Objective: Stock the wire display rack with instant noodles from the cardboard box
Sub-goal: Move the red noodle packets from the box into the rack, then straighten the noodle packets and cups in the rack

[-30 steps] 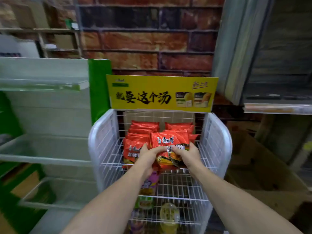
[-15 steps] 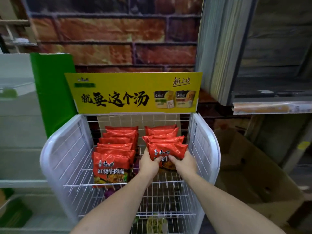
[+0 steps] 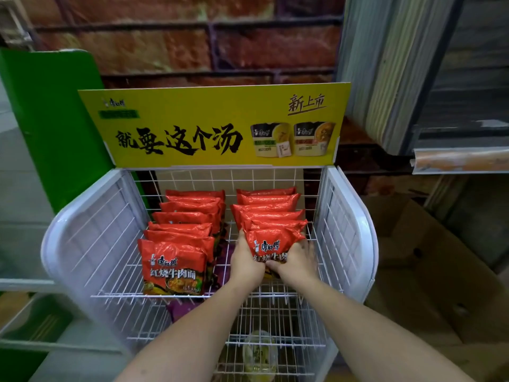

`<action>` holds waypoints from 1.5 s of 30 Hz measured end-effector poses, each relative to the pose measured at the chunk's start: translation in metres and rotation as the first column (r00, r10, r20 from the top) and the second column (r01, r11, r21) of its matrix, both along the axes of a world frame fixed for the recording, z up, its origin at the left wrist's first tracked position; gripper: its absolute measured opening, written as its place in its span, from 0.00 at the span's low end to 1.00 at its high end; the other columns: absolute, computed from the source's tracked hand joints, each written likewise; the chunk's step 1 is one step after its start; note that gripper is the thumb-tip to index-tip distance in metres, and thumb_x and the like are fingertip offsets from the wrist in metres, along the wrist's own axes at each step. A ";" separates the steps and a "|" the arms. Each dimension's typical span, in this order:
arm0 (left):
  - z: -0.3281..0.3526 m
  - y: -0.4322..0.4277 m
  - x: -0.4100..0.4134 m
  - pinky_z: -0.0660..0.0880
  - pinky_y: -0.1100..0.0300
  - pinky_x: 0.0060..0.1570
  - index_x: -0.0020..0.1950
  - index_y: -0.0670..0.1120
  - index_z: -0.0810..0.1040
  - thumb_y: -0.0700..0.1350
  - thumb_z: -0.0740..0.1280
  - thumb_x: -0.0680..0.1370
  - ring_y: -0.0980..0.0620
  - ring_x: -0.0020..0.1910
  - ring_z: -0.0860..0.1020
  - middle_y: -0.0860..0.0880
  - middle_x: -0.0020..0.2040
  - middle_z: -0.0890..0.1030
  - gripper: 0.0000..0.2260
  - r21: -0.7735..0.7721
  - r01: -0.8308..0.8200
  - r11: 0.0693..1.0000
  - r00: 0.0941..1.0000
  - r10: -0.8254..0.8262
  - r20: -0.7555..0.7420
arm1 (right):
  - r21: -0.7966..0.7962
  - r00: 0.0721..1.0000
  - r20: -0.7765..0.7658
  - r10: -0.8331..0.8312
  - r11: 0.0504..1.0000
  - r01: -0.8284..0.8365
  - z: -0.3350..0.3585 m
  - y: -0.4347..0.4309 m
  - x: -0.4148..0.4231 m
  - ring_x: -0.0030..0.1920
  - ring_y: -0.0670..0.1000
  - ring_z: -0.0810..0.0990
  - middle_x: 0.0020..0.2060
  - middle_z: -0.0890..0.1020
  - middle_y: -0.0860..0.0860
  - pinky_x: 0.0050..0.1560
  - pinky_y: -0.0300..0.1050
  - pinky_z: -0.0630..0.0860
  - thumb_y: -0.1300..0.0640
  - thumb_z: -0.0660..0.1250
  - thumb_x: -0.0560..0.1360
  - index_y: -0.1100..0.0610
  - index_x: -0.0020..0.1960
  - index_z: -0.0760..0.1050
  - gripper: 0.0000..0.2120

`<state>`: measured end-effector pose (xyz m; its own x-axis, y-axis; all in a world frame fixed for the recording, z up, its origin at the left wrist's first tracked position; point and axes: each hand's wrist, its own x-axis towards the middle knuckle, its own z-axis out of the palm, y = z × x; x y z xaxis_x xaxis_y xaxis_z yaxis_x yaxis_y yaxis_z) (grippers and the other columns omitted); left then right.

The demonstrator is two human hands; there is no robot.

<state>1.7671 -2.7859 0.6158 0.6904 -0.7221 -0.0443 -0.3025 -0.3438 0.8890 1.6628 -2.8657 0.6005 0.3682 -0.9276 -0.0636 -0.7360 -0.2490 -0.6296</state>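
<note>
White wire display rack (image 3: 82, 244), top shelf: two rows of red instant noodle packets, upright, front to back. The left row (image 3: 181, 216) reaches the shelf's front edge. At the head of the right row (image 3: 270, 208), the front packet (image 3: 272, 241) is clamped between both hands: left hand (image 3: 245, 264) at its left edge, right hand (image 3: 297, 261) at its lower right, fingers curled round it. Yellow sign (image 3: 214, 128) above the rack's back. Cardboard box (image 3: 429, 285) on the floor, right of the rack.
</note>
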 end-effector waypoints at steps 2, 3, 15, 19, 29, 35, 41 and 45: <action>-0.001 -0.002 -0.001 0.76 0.45 0.65 0.79 0.55 0.62 0.39 0.73 0.74 0.47 0.62 0.78 0.49 0.64 0.79 0.37 0.033 -0.014 0.999 1.000 0.013 0.021 | -0.002 1.000 0.010 0.010 1.000 -0.010 -0.002 -0.002 0.000 0.81 0.60 0.47 0.82 0.53 0.52 0.80 0.61 0.48 0.38 0.76 0.68 0.56 0.81 0.51 0.53; 0.000 -0.002 -0.003 0.77 0.44 0.65 0.80 0.56 0.60 0.40 0.73 0.74 0.47 0.63 0.78 0.49 0.65 0.78 0.37 0.043 -0.019 0.999 0.999 0.018 0.026 | 0.002 1.000 0.010 0.018 1.000 -0.018 -0.003 -0.002 -0.001 0.81 0.60 0.47 0.82 0.53 0.52 0.80 0.62 0.48 0.37 0.76 0.68 0.56 0.81 0.52 0.53; 0.034 0.063 -0.023 0.56 0.46 0.79 0.84 0.54 0.41 0.46 0.75 0.77 0.48 0.83 0.51 0.50 0.85 0.49 0.50 0.067 -0.035 0.997 0.975 0.020 0.220 | 0.005 0.976 0.178 -0.123 0.992 0.124 0.032 0.060 -0.045 0.79 0.59 0.58 0.80 0.56 0.56 0.76 0.64 0.62 0.39 0.82 0.61 0.54 0.82 0.41 0.66; 0.037 0.106 -0.039 0.54 0.46 0.79 0.85 0.56 0.43 0.50 0.73 0.78 0.47 0.84 0.48 0.50 0.85 0.47 0.46 0.053 0.052 0.997 0.959 -0.065 0.274 | -0.084 0.988 0.134 -0.075 0.993 0.087 0.037 0.112 -0.067 0.79 0.58 0.58 0.80 0.57 0.53 0.75 0.65 0.63 0.36 0.80 0.62 0.46 0.81 0.46 0.59; 0.004 0.199 -0.119 0.54 0.45 0.81 0.84 0.60 0.45 0.57 0.70 0.80 0.46 0.84 0.42 0.53 0.85 0.42 0.42 0.214 0.277 0.937 0.874 -0.338 0.349 | -0.091 0.977 -0.116 -0.179 0.981 0.169 0.021 0.232 -0.187 0.82 0.58 0.45 0.82 0.49 0.52 0.79 0.59 0.54 0.30 0.72 0.69 0.45 0.83 0.45 0.54; -0.004 0.206 -0.200 0.52 0.45 0.81 0.84 0.60 0.46 0.59 0.69 0.80 0.46 0.83 0.40 0.53 0.84 0.41 0.41 0.254 0.433 0.865 0.799 -0.499 0.337 | -0.090 0.938 -0.160 -0.308 0.951 0.297 0.015 0.256 -0.273 0.82 0.57 0.43 0.83 0.48 0.50 0.79 0.59 0.55 0.28 0.70 0.69 0.43 0.83 0.45 0.53; 0.001 0.174 -0.295 0.51 0.44 0.81 0.84 0.59 0.45 0.59 0.68 0.80 0.46 0.83 0.40 0.53 0.85 0.41 0.41 0.254 0.492 0.833 0.742 -0.553 0.379 | -0.111 0.906 -0.166 -0.389 0.921 0.374 0.017 0.245 -0.364 0.82 0.57 0.43 0.83 0.48 0.50 0.80 0.58 0.54 0.30 0.70 0.70 0.42 0.83 0.46 0.51; -0.003 0.153 -0.362 0.49 0.42 0.81 0.84 0.59 0.46 0.59 0.68 0.80 0.46 0.83 0.40 0.53 0.85 0.42 0.41 0.254 0.512 0.821 0.734 -0.571 0.367 | -0.102 0.904 -0.184 -0.385 0.923 0.372 0.020 0.222 -0.426 0.82 0.57 0.43 0.83 0.48 0.51 0.80 0.58 0.53 0.31 0.71 0.70 0.43 0.83 0.46 0.51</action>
